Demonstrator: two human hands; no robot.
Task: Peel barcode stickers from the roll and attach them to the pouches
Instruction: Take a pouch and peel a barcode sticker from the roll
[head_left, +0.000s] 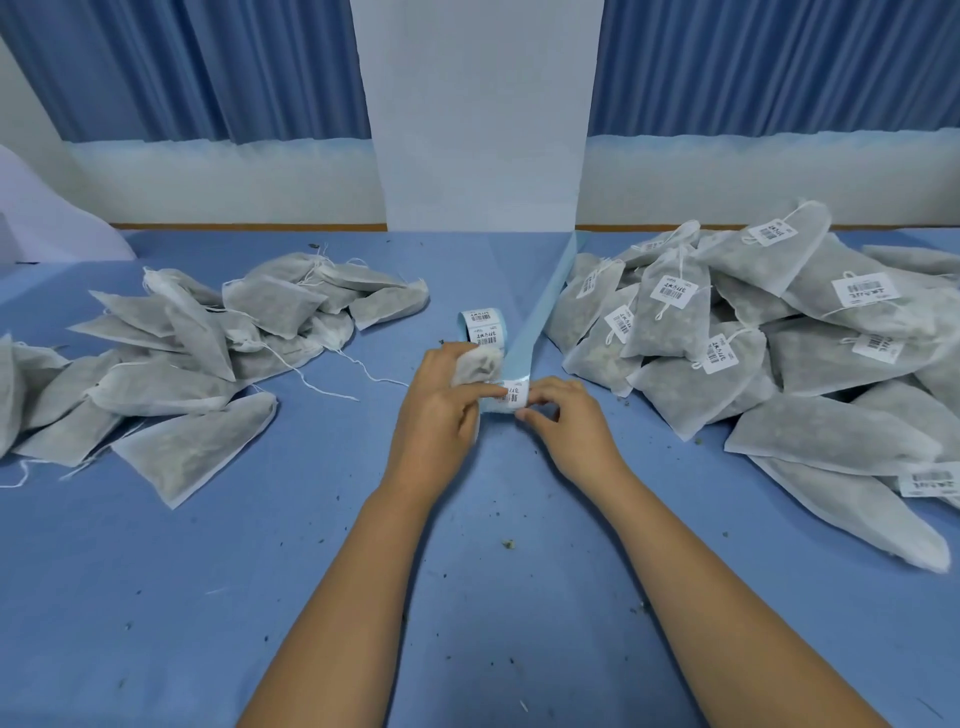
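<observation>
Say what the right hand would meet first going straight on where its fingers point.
The barcode sticker on the backing strip, which the right hand seems to pinch; just beyond, probably the fingers of the left hand.

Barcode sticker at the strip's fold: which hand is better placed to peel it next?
Right hand: its fingertips pinch the sticker at its edge, while the left hand grips a pouch and the strip.

Pouches (270, 301) of matt, gauzy cloth; sticker roll (483, 328) smooth paper; table cover (260, 571) matt blue cloth.
</observation>
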